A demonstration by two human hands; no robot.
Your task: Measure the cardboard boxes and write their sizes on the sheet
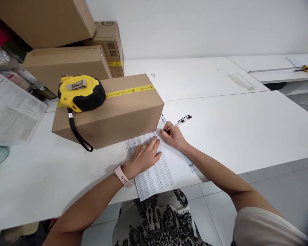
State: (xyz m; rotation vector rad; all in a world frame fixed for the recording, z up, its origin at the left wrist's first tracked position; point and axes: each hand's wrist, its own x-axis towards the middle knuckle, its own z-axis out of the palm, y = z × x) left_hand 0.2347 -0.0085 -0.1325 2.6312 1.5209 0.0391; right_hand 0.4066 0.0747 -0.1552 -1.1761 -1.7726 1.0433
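White table (233, 126) is bearing a box (118, 123) and a written sheet (155, 174).
Head view: right hand (174, 138) is gripping a pen (178, 123) near the sheet's top; left hand (143, 156) is lying open on the sheet; a tape measure (91, 97) is resting on the box.

From above the near edge of the table (233, 126), the head camera is looking forward and down toward the far wall (195, 27). It is showing the left hand (143, 155) and right hand (174, 137) close up.
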